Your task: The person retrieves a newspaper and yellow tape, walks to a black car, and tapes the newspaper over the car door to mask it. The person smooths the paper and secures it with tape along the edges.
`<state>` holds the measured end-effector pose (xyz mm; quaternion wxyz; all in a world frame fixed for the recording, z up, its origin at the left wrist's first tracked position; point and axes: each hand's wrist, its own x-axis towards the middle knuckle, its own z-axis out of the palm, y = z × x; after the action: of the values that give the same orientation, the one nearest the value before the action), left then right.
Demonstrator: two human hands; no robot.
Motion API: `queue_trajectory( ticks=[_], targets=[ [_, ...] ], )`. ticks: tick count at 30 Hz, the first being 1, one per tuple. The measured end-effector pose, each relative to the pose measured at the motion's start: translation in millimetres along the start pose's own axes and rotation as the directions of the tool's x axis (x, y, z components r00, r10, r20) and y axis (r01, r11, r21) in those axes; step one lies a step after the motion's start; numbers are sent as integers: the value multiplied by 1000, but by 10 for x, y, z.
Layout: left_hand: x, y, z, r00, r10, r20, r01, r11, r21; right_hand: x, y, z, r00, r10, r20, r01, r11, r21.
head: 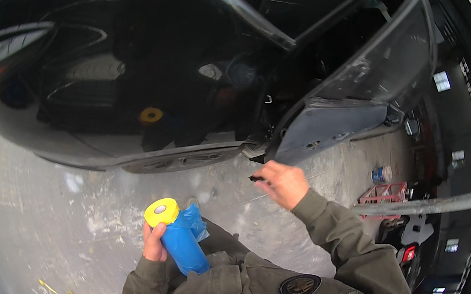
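Note:
My left hand (155,241) holds a roll of blue plastic masking film (186,249) with a yellow tape roll (161,212) at its upper end. Loose film bunches beside the yellow end. Out to the right, my right hand (282,184) grips a small dark object (255,179) between thumb and fingers; its kind cannot be told. That hand is near the lower edge of an open car door (334,122). The glossy black rear side panel (160,63) of the car stands before me and reflects the yellow roll.
A red crate (383,194) and a white-and-blue bucket (382,174) stand on the floor beyond the door. A pale curved bar (438,204) crosses the right side. Yellow tape scraps (58,293) lie on the grey floor at lower left. Another car's red tail light (408,254) shows at right.

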<state>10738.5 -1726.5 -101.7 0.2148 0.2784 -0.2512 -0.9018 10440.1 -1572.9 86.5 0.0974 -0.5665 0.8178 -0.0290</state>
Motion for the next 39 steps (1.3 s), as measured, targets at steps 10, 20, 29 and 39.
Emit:
queue_trajectory(
  ticks=[10, 20, 29, 39],
  targets=[
    [120, -274, 1313, 947, -74, 312, 64, 997, 42, -1209, -322, 423, 963, 140, 231, -270, 517, 813],
    [151, -2276, 3647, 688, -367, 626, 247, 930, 274, -3352, 841, 492, 797, 587, 141, -187, 18, 982],
    [-307, -4448, 5506, -16, -654, 756, 671, 554, 493, -5214, 2201, 699, 798, 590, 127, 360, -634, 685],
    [392, -6172, 7305, 629, -569, 531, 261, 797, 544, -5809, 4712, 577, 398, 914, -77, 102, 40, 994]
  ],
)
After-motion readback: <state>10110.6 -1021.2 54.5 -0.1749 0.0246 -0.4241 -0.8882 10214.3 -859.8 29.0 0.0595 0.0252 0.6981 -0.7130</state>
